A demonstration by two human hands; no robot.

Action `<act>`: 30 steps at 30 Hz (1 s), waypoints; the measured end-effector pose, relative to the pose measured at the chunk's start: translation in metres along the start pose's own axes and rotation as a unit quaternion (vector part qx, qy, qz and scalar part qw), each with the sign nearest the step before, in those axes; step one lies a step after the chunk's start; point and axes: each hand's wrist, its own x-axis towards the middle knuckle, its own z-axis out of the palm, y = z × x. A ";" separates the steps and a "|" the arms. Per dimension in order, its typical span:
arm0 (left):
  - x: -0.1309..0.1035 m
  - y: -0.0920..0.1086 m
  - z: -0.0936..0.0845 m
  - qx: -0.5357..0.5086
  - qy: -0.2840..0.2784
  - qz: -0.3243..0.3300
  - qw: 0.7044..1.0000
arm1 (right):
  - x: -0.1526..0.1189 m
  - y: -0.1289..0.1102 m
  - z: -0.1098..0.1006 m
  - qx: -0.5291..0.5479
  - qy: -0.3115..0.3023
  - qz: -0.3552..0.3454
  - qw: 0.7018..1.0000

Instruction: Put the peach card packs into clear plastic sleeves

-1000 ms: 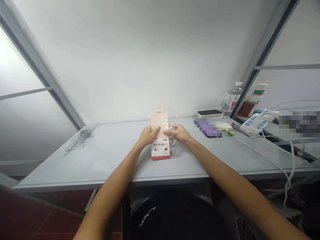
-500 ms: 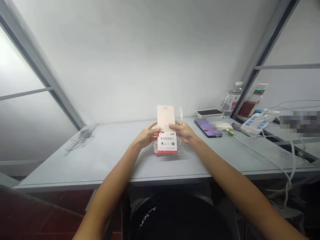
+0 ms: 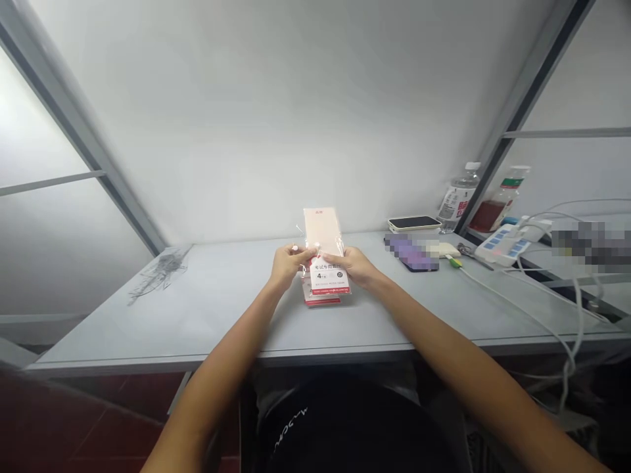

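Observation:
Both hands grip a ruler set packet [image 3: 323, 230], a pale pink and white card in a clear plastic sleeve with a red lower edge. My left hand [image 3: 286, 268] pinches its left side, the thumb lying across the front. From the right, my right hand [image 3: 359, 267] holds the edge with its thumb on the white label. A second red-edged packet [image 3: 320, 300] shows just below and behind the first, mostly hidden. Both packets are tilted upright over the grey desk [image 3: 221, 295].
At the right lie a purple-screened phone [image 3: 414, 253], another phone [image 3: 414, 223], a white power strip [image 3: 505, 243] and trailing cables [image 3: 522, 309]. Two bottles, one clear [image 3: 456, 200] and one with dark red liquid [image 3: 493, 210], stand behind. Black scribble marks [image 3: 165, 269] cover the left corner.
The front packet has tilted, its top shifting left, and risen slightly off the one behind, which now shows more below. My left thumb and right hand have moved in closer across the front.

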 end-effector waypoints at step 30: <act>-0.001 0.002 0.001 -0.081 -0.123 -0.031 0.989 | -0.004 -0.006 0.005 -0.041 0.001 -0.067 0.997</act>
